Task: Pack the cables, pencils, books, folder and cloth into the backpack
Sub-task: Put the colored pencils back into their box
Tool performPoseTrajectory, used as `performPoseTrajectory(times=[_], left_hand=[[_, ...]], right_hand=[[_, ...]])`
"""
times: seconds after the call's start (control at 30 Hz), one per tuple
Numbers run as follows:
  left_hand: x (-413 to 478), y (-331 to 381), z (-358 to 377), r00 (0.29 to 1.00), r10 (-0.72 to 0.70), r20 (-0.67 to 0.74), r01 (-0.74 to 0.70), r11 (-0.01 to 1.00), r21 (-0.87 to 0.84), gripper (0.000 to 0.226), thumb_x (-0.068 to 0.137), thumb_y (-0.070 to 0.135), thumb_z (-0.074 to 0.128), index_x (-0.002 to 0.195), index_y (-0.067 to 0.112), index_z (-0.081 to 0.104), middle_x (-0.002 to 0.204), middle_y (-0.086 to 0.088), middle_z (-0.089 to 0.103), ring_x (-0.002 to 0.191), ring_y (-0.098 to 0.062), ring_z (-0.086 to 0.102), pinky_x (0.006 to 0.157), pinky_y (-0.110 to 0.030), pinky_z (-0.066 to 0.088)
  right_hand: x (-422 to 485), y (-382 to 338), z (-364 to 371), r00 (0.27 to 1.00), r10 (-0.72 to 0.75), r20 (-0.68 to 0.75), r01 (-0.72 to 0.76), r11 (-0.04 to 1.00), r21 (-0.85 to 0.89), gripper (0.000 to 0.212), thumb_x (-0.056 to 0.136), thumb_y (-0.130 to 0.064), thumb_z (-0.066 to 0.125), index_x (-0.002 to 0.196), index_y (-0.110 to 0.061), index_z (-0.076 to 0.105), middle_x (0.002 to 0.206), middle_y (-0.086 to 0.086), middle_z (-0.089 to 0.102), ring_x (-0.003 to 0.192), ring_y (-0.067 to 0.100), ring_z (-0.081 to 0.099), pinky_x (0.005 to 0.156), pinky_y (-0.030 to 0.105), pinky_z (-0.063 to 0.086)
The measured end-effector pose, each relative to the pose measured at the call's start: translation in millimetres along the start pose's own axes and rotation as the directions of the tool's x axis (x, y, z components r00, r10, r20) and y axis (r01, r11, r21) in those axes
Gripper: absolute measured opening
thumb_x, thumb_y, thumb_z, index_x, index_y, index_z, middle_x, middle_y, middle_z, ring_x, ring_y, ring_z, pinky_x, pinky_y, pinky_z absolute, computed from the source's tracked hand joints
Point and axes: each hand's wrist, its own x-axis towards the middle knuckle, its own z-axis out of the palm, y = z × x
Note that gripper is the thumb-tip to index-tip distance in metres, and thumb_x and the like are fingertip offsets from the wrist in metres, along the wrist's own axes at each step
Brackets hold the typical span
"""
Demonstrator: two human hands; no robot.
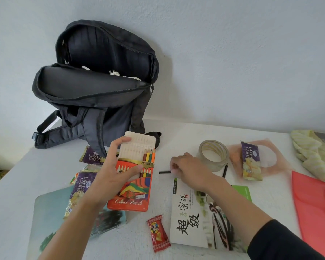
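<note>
With the left grip clasping the open orange cardboard pencil box, the right grip, pinching a thin dark pencil on the white surface at its 3 o'clock, should slot it in lengthwise

The white table bears a backpack at the back, tape, a candy, a book, a red folder, a yellow cloth at the right edge and a black pencil mid-table. The pencil box may rest its lower end there too.
</note>
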Motion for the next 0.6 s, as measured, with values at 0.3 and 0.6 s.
performPoseTrajectory(times=[0.3, 0.6], left_hand=[[-9, -1, -7, 0.999, -0.044, 0.011, 0.044, 0.999, 0.0, 0.065, 0.091, 0.012, 0.073, 0.13, 0.052, 0.04, 0.116, -0.001, 0.07, 0.093, -0.024, 0.077, 0.065, -0.029, 0.062], [-25, 1, -21, 0.997, -0.077, 0.018, 0.076, 0.997, 0.026, 0.067, 0.091, 0.008, 0.073, 0.13, 0.05, 0.039, 0.094, 0.013, 0.074, 0.082, -0.027, 0.078, 0.061, -0.029, 0.062]], right_hand=[[-7, -33, -50, 0.922, 0.259, -0.289, 0.15, 0.449, 0.881, 0.01, 0.097, -0.014, 0.068, 0.093, -0.004, 0.07, 0.067, 0.005, 0.057, 0.062, 0.016, 0.048, 0.059, 0.02, 0.041], [17, -80, -49, 0.963, 0.141, -0.229, 0.14, 0.464, 0.875, 0.025, 0.1, -0.025, 0.065, 0.095, -0.004, 0.077, 0.068, -0.008, 0.065, 0.065, 0.004, 0.055, 0.063, 0.014, 0.042]])
